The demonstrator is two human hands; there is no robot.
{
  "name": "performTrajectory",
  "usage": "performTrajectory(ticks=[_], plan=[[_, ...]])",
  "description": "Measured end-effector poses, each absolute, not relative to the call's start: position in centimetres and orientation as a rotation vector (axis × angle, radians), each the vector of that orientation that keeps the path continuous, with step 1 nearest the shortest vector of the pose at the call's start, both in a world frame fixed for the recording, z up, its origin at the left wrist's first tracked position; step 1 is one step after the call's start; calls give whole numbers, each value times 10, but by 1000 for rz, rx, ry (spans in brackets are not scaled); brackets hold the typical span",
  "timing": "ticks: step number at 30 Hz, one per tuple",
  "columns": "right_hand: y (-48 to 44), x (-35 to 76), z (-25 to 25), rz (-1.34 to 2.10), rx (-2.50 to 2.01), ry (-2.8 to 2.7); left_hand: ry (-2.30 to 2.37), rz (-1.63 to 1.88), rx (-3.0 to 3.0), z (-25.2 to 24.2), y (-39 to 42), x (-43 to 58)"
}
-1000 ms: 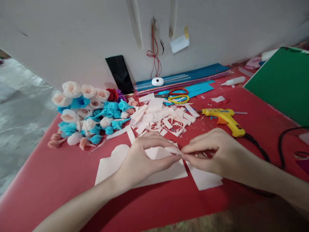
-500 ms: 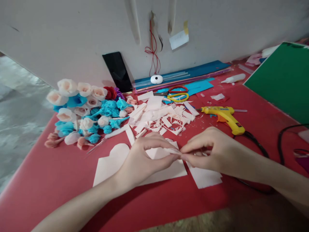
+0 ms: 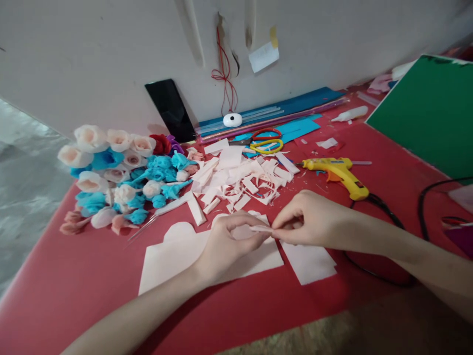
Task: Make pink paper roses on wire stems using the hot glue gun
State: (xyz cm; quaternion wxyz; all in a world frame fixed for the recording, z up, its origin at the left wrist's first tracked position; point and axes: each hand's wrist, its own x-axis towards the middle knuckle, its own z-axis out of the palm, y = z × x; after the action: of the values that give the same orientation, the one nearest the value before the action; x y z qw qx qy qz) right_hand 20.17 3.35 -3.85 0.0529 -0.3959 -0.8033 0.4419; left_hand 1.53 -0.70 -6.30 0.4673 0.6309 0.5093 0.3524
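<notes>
My left hand (image 3: 236, 241) and my right hand (image 3: 305, 217) meet fingertip to fingertip above the red table. Both pinch a small pale paper piece (image 3: 260, 229), partly hidden by the fingers. Under my left hand lies a pale paper sheet (image 3: 170, 261); cut pieces with rounded tops (image 3: 180, 230) rest at its far edge. Below my right hand is a smaller stack of pale paper (image 3: 310, 264). A heap of pale paper scraps (image 3: 236, 172) spreads just beyond my hands.
Paper flowers (image 3: 125, 172) in white, blue and pink crowd the left. A yellow glue gun (image 3: 338, 172) with a black cord lies right, near scissors (image 3: 266, 140). A phone (image 3: 172, 111) leans on the wall; a green board (image 3: 424, 118) stands far right.
The view has shifted slightly, so the table things sit a little further left. Both hands keep the paper piece pinched; my right fingers have curled in more closely.
</notes>
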Motion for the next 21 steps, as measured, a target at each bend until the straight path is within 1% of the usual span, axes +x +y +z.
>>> performTrajectory(ticks=[11, 17, 21], plan=[[34, 205, -51, 1116, -1110, -2520, 1248, 886, 1417, -75, -8, 13], [34, 205, -53, 1078, -1192, -2498, 1220, 904, 1381, -78, -8, 14], [34, 206, -54, 1097, -1169, -2506, 1161, 942, 1404, -81, -7, 14]])
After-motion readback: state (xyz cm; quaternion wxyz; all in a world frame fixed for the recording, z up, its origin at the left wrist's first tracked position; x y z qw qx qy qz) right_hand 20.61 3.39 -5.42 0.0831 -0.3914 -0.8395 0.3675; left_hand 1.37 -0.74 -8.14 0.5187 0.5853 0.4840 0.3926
